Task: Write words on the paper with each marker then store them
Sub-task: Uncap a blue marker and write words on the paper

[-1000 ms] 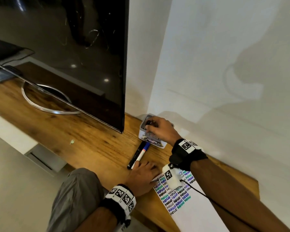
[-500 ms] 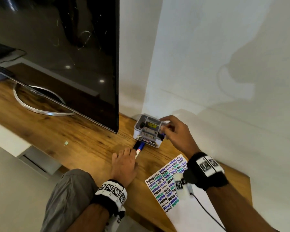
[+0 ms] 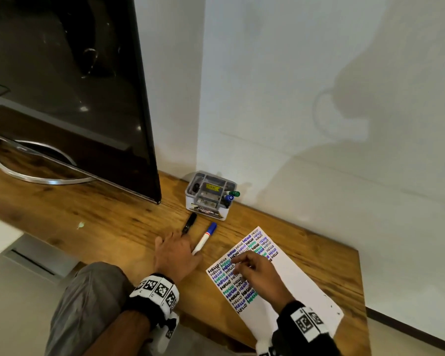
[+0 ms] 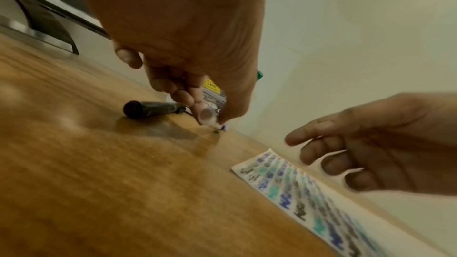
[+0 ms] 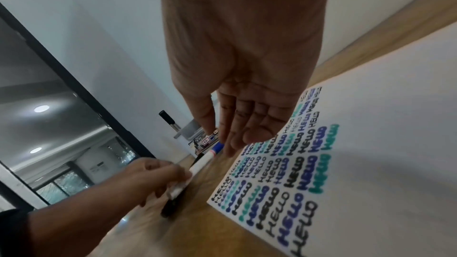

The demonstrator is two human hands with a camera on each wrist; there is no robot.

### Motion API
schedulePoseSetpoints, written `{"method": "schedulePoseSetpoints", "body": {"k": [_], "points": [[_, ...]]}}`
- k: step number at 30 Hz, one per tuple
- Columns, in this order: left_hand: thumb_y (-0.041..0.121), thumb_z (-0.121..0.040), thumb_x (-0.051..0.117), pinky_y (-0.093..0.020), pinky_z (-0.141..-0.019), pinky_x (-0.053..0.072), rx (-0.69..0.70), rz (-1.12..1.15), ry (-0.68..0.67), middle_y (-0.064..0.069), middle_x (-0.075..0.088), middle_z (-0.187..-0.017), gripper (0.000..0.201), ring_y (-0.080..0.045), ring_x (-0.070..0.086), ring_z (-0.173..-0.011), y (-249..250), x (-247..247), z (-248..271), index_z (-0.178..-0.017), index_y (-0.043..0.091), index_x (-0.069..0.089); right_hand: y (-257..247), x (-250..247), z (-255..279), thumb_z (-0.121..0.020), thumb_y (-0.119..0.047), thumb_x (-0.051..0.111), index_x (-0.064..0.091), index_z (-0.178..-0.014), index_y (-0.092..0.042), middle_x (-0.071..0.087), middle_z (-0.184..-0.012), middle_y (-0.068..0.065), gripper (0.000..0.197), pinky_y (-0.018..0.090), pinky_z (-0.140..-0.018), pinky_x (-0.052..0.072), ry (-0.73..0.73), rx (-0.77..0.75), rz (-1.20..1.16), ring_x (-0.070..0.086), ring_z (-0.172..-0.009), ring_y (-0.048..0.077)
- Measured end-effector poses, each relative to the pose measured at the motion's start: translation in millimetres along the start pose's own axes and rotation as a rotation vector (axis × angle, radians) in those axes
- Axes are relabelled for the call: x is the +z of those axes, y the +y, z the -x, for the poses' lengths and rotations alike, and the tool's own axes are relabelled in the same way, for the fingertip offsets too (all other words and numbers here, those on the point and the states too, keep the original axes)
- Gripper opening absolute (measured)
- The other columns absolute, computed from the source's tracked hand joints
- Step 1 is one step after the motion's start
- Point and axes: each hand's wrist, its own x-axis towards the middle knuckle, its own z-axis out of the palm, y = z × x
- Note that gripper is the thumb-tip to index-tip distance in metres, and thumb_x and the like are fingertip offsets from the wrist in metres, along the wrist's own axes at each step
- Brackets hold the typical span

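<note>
Here, the blue marker (image 3: 205,238) lies on the wooden shelf (image 3: 93,217), its blue cap pointing far toward the organiser (image 3: 209,195), its white barrel end near. That near end is pinched by the left hand (image 3: 175,255) between thumb and curled fingers, as shown in the left wrist view; the rest of the barrel is not yet clear of the wood. The black marker (image 3: 189,222) lies just left of it, apart from the fingers as far as can be told. The right hand (image 3: 254,274) hovers over the paper (image 3: 301,286) with fingers loosely bent and nothing held. The paper sits right of the markers, covered at its far left end in rows of HELLO. 2 capped markers, 1 green and 1 blue, stand in the organiser's right compartment.

The marker is judged light and stiff, with a smooth round barrel that may roll or slip under a fingertip pinch at the very end. A hold nearer mid-barrel would likely be steadier, and the cap would need pulling by the other hand.
</note>
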Motion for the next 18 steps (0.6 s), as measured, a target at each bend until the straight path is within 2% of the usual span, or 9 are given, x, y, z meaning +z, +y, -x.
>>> {"method": "schedulePoseSetpoints", "body": {"k": [2,4,5,7,9,12,15,17,18], "points": [[0.056,-0.081,0.062,-0.037,-0.091,0.032,0.026,0.188,-0.004,0.013,0.058,-0.098,0.025,-0.011,0.053,-0.100,5,-1,3,-0.088,0.031,0.063,-1,8,-1,-0.100,-0.023,0.062,0.069,-0.115,-0.021,0.076,-0.104,-0.002,0.017,0.016,-0.068,0.053,-0.009,0.032,-0.048,0.072,-0.086,0.008],[0.051,-0.080,0.067,-0.037,-0.092,0.034,0.099,0.344,-0.016,0.017,0.055,-0.090,0.019,-0.006,0.054,-0.092,11,0,8,-0.084,0.033,0.062,-3,14,-4,-0.101,-0.029,0.061,0.066,-0.120,-0.020,0.076,-0.106,-0.001,0.022,0.022,-0.075,0.055,0.016,0.068,-0.193,0.072,-0.090,0.009],[0.050,-0.080,0.068,-0.037,-0.093,0.034,0.146,0.380,-0.026,0.017,0.054,-0.088,0.018,-0.004,0.054,-0.089,15,0,12,-0.083,0.033,0.062,-4,15,-6,-0.101,-0.030,0.060,0.066,-0.119,-0.017,0.077,-0.105,0.002,0.022,0.027,-0.079,0.057,0.039,0.088,-0.302,0.073,-0.092,0.012],[0.054,-0.078,0.066,-0.035,-0.090,0.030,0.238,0.392,-0.052,0.018,0.051,-0.087,0.022,0.000,0.053,-0.087,21,2,17,-0.083,0.033,0.061,-8,16,-9,-0.102,-0.027,0.059,0.065,-0.115,-0.003,0.076,-0.102,0.011,0.028,0.034,-0.085,0.060,0.089,0.099,-0.513,0.072,-0.093,0.023],[0.066,-0.073,0.056,-0.035,-0.089,0.030,0.314,0.402,-0.099,0.019,0.050,-0.087,0.035,0.000,0.052,-0.088,25,5,19,-0.085,0.034,0.061,-11,13,-11,-0.104,-0.020,0.054,0.059,-0.114,0.010,0.070,-0.097,0.020,0.032,0.037,-0.082,0.058,0.108,0.061,-0.646,0.069,-0.088,0.029],[0.076,-0.075,0.044,-0.039,-0.093,0.039,0.406,0.521,-0.187,0.021,0.053,-0.090,0.047,0.004,0.050,-0.089,25,8,19,-0.090,0.034,0.061,-14,8,-9,-0.106,-0.018,0.051,0.056,-0.112,0.012,0.068,-0.092,0.019,0.032,0.036,-0.080,0.058,0.092,0.000,-0.659,0.070,-0.083,0.027],[0.074,-0.085,0.042,-0.040,-0.092,0.045,0.395,0.686,-0.165,0.022,0.060,-0.096,0.041,0.004,0.057,-0.091,23,8,17,-0.096,0.037,0.056,-11,3,-5,-0.106,-0.020,0.052,0.056,-0.108,0.005,0.069,-0.085,0.013,0.025,0.030,-0.067,0.057,0.036,0.018,-0.600,0.067,-0.072,0.022],[0.069,-0.088,0.047,-0.037,-0.088,0.052,0.348,0.879,-0.178,0.018,0.064,-0.104,0.038,0.000,0.062,-0.096,21,6,14,-0.107,0.038,0.055,-6,2,-1,-0.106,-0.019,0.051,0.055,-0.105,-0.004,0.068,-0.086,0.009,0.015,0.025,-0.054,0.050,-0.018,0.031,-0.466,0.060,-0.060,0.016],[0.065,-0.090,0.050,-0.034,-0.087,0.053,0.337,0.948,-0.201,0.015,0.064,-0.108,0.036,-0.002,0.063,-0.098,20,5,13,-0.113,0.038,0.055,-4,2,0,-0.107,-0.020,0.050,0.055,-0.106,-0.008,0.067,-0.085,0.007,0.014,0.023,-0.051,0.045,-0.039,0.025,-0.367,0.056,-0.056,0.012]]}}
